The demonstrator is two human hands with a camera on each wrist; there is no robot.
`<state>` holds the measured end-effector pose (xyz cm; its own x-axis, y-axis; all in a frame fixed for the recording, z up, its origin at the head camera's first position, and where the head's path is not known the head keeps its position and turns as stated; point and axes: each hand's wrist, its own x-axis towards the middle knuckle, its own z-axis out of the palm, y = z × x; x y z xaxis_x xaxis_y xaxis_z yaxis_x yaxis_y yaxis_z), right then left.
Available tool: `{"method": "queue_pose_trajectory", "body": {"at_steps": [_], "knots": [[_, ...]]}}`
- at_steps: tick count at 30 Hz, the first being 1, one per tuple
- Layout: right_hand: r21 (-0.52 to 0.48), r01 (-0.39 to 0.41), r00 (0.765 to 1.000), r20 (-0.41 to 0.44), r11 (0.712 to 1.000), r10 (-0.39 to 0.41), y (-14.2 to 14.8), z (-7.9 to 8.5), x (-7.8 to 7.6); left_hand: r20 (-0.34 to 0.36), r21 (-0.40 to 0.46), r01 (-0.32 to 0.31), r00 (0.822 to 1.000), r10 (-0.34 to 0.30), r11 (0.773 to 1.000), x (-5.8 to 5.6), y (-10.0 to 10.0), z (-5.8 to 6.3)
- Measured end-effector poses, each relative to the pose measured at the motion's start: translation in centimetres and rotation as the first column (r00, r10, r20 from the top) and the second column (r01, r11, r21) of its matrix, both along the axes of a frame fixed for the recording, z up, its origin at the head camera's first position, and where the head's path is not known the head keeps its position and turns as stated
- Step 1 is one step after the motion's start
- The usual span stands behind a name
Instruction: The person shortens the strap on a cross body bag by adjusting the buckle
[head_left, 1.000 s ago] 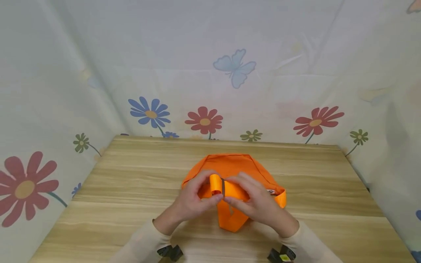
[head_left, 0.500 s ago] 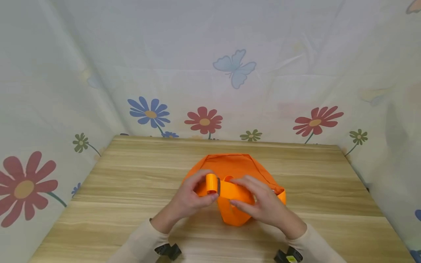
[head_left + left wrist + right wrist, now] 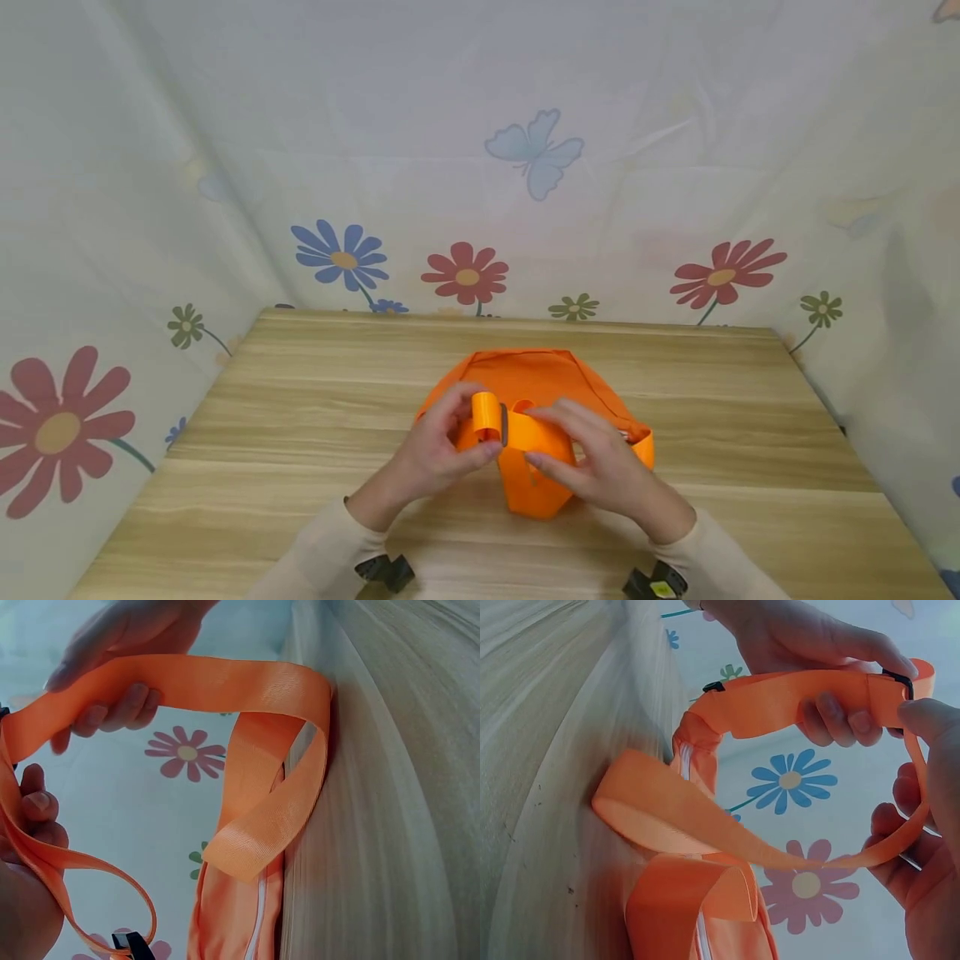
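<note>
An orange waist bag point(image 3: 540, 372) lies on the table, its webbing strap point(image 3: 534, 435) raised in front of it. My left hand point(image 3: 437, 443) pinches this strap beside a dark slider buckle point(image 3: 504, 425), where a short loop of webbing stands up. To the right, my right hand point(image 3: 609, 465) holds the strap between thumb and fingers, a short stretch away from the slider. Slack webbing point(image 3: 251, 838) folds down over the bag's front by the white zipper point(image 3: 257, 919). Another black strap fitting point(image 3: 714, 686) shows in the right wrist view.
The wood-grain table point(image 3: 322, 375) reaches back to a pale curtain point(image 3: 420, 100) printed with flowers and a butterfly. The right end of the bag, with a bright strap loop point(image 3: 643, 448), lies beyond my right hand.
My right hand has slid right along the strap, away from the slider, baring webbing between the hands. My left hand shifted slightly left with the slider. The bag stays in place.
</note>
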<state>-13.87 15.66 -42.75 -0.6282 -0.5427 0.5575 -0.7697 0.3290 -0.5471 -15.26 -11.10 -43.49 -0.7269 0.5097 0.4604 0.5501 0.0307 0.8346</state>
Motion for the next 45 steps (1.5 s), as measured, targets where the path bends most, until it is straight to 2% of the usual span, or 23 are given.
{"method": "queue_pose_trajectory", "body": {"at_steps": [5,14,20,23,26,32,35,40,42,45], "knots": [[0.006,-0.001,1.0,-0.005,1.0,0.001,-0.3,0.0,0.0,0.004,-0.048,-0.034,0.999,0.034,0.998,0.2,0.0,0.0],[0.008,-0.006,1.0,-0.028,1.0,0.006,-0.9,0.4,0.0,0.008,-0.047,-0.013,1.0,0.013,0.999,0.1,0.6,-0.2],[-0.014,-0.024,0.998,-0.059,1.0,0.023,-1.3,0.4,-0.3,0.142,-0.061,0.052,0.989,-0.043,0.997,0.1,0.6,0.2],[-0.016,-0.027,0.999,-0.045,0.999,0.027,-1.3,0.3,-0.3,0.177,-0.08,0.081,0.982,-0.066,0.994,0.0,0.5,0.5],[-0.023,-0.029,0.999,-0.03,0.999,0.028,-1.3,0.3,-0.2,0.147,-0.129,0.082,0.987,-0.063,0.988,0.0,0.4,0.7],[-0.036,-0.011,1.0,0.014,0.999,0.012,-1.2,0.1,-0.2,0.042,-0.262,0.028,0.999,-0.018,0.965,-0.2,0.2,0.8],[-0.042,0.008,0.999,0.032,0.999,-0.007,-1.1,0.1,-0.1,0.016,-0.296,0.01,1.0,-0.006,0.955,-0.3,0.0,1.0],[-0.048,0.027,0.998,0.051,0.999,-0.024,-1.0,0.0,0.0,-0.078,-0.361,-0.028,0.997,0.0,0.932,-0.5,-0.4,1.0],[-0.049,0.03,0.998,0.063,0.998,-0.027,-0.9,0.0,0.0,-0.108,-0.369,-0.038,0.994,-0.003,0.929,-0.5,-0.6,1.0],[-0.059,0.028,0.997,0.067,0.998,-0.024,-0.9,-0.1,-0.1,-0.118,-0.372,-0.049,0.993,0.005,0.927,-0.5,-0.9,1.0]]}}
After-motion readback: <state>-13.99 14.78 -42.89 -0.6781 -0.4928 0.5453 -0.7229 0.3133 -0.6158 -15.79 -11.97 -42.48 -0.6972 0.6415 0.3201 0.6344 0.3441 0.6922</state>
